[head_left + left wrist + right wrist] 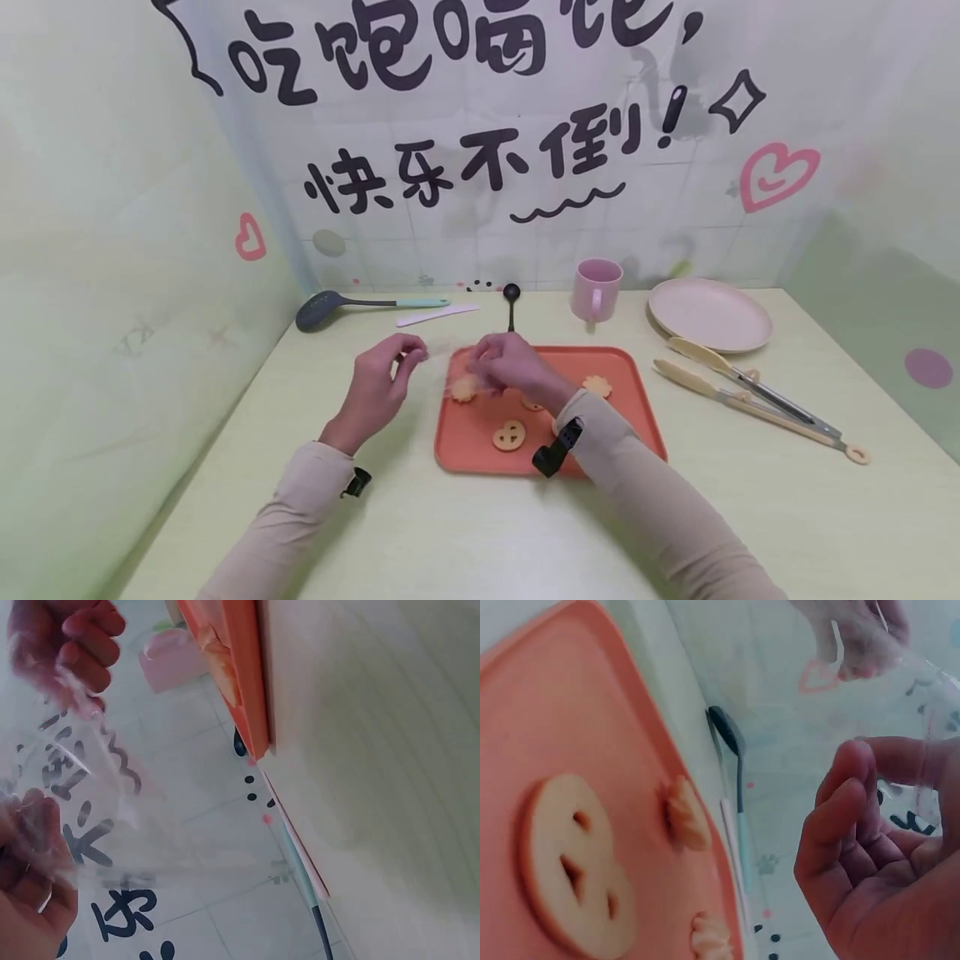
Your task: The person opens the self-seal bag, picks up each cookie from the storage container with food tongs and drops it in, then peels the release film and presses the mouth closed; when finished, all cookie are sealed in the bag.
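A thin, clear plastic bag (127,802) is stretched between both hands above the left side of an orange tray (465,462). My left hand (377,383) pinches one side of it between curled fingers and thumb, left of the tray. Over the tray, my right hand (517,365) pinches the other side. In the head view the bag is faint and blurred. Several cookies lie on the tray: a button-like cookie (509,435), a scalloped cookie (462,388) at the left and another scalloped cookie (597,386) at the right. My right hand and wrist partly cover others.
Behind the tray lie a dark ladle (318,311), a pale spatula-like knife (437,315) and a small black spoon (512,293). A pink mug (596,292) and a pink plate (708,315) stand at the back right. Wooden-tipped tongs (757,400) lie right of the tray.
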Available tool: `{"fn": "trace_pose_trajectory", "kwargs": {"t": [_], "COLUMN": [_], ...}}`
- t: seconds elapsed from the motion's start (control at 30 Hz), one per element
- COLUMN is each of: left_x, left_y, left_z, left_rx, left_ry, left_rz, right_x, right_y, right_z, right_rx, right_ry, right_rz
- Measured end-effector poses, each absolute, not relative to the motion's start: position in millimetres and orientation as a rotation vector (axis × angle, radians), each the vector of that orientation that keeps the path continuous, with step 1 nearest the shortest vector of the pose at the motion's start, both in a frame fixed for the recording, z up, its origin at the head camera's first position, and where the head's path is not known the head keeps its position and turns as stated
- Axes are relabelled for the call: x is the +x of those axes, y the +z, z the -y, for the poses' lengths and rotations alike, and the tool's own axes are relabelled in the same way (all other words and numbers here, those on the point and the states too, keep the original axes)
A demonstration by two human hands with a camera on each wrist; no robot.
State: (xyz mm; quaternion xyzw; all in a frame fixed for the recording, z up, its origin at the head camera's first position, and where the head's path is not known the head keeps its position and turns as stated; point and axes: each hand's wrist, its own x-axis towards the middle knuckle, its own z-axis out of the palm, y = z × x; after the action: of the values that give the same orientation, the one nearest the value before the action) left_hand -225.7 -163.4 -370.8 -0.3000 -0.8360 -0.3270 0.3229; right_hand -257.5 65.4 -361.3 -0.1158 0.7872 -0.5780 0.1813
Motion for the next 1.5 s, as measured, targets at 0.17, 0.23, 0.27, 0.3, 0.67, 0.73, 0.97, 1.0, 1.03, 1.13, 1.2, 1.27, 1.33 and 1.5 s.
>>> {"fn": "trace_pose_trajectory", "kwargs": {"t": [0.17,0.23,0.27,0.3,0.67,0.73,0.97,1.0,1.03,1.13,1.2,1.27,1.33,1.5], "left_x": [-223.5,-222.1,-221.4,-220.7,-226.5,-226.9,-226.4,-226.3,-226.4,-226.4,-225.9,-226.0,-226.7,-229.8], "left_y": [-373.7,-373.3,-372.8,-372.1,-365.4,-363.4,-361.1,-361.0,-361.0,-361.1,-361.7,-363.1,-364.8,-368.0], "left_z": [159.4,159.5,159.8,160.0,166.9,169.3,170.3,170.0,169.9,170.3,170.6,170.8,169.5,160.6], "left_rx": [-0.846,-0.835,-0.828,-0.826,-0.980,-0.980,-0.903,-0.899,-0.893,-0.866,-0.842,-0.822,-0.810,-0.818], "left_ry": [-0.691,-0.653,-0.635,-0.624,-0.845,-0.865,-0.902,-0.901,-0.896,-0.839,-0.763,-0.661,-0.556,-0.392], "left_rz": [2.157,2.149,2.155,2.163,2.263,2.235,2.168,2.174,2.180,2.192,2.192,2.189,2.178,2.148], "right_x": [-251.4,-247.7,-246.1,-244.4,-255.7,-260.1,-263.3,-263.1,-262.2,-258.4,-254.9,-249.5,-243.8,-233.1], "right_y": [-355.4,-353.9,-353.4,-352.4,-344.9,-345.7,-342.3,-341.5,-340.2,-336.6,-335.9,-335.9,-336.9,-341.0], "right_z": [-60.9,-59.7,-59.3,-58.9,-66.0,-71.9,-81.8,-82.0,-82.5,-84.7,-85.8,-85.4,-82.9,-72.7], "right_rx": [-0.505,-0.608,-0.678,-0.773,-0.939,-0.907,-0.909,-0.918,-0.931,-0.949,-0.962,-0.965,-0.959,-0.960], "right_ry": [-1.579,-1.523,-1.472,-1.421,-1.569,-1.613,-1.510,-1.481,-1.451,-1.391,-1.358,-1.361,-1.401,-1.501], "right_rz": [-2.514,-2.696,-2.790,-2.868,-2.636,-2.544,-2.605,-2.647,-2.692,-2.788,-2.836,-2.861,-2.862,-2.770]}}
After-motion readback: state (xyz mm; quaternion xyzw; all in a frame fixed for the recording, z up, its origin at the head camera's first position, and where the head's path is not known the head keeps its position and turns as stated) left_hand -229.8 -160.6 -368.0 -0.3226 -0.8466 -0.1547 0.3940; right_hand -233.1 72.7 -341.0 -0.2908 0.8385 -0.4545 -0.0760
